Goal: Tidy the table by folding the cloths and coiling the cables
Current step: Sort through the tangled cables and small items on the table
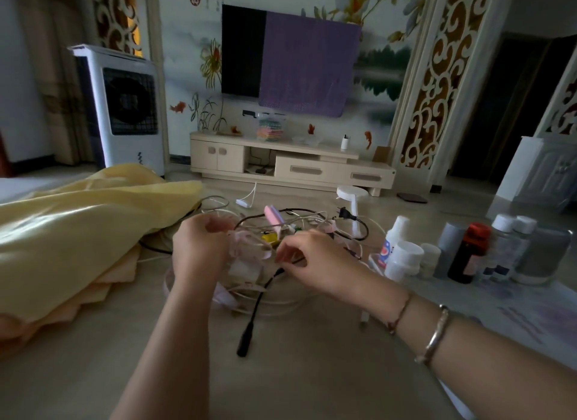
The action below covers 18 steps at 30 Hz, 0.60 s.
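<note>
Both hands work at a tangled heap of white and black cables (281, 229) in the middle of the beige bench (93, 372). The left hand (199, 247) grips a bundle of pale pinkish cable (249, 251); the right hand (312, 257) pinches a thin black cable (259, 301) (its plug lies nearer). A crumpled yellow satin cloth (78, 232) lies left.

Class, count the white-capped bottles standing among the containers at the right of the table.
4, perhaps more hidden: one nearest the cables, a squat one before it, and two clear bottles at the far right.
</note>
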Tool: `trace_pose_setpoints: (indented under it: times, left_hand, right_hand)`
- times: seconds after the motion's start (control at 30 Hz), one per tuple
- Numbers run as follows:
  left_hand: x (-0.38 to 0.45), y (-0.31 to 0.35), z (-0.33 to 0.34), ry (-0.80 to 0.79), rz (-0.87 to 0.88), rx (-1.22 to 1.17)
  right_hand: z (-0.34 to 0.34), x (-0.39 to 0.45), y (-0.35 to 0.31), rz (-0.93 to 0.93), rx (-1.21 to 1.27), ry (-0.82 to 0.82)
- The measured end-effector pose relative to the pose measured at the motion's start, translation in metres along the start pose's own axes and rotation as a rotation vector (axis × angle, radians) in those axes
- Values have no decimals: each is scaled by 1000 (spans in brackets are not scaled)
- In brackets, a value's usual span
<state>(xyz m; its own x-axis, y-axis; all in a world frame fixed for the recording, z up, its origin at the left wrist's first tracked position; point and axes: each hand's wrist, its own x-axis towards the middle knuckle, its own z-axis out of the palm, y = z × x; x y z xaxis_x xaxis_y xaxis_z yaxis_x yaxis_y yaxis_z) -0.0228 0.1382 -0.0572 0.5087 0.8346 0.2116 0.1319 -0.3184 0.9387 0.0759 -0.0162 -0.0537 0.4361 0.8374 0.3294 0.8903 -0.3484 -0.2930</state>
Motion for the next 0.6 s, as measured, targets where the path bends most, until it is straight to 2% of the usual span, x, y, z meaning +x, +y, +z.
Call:
trace_pose_setpoints:
  times: [0.13,0.33,0.47,0.6]
  left_hand:
    - [2,-4,-3,-9,-43,71]
    - [5,-5,-7,-48,-69,151]
    - [3,-4,-4,-85,-49,172]
    - [1,-1,2,-93,-31,169]
  right_hand:
    - [16,15,-14,12,-14,-71]
    - [17,27,-9,102,-83,157]
    - [5,27,10,298,-251,48]
    - [-1,20,24,405,-459,-133]
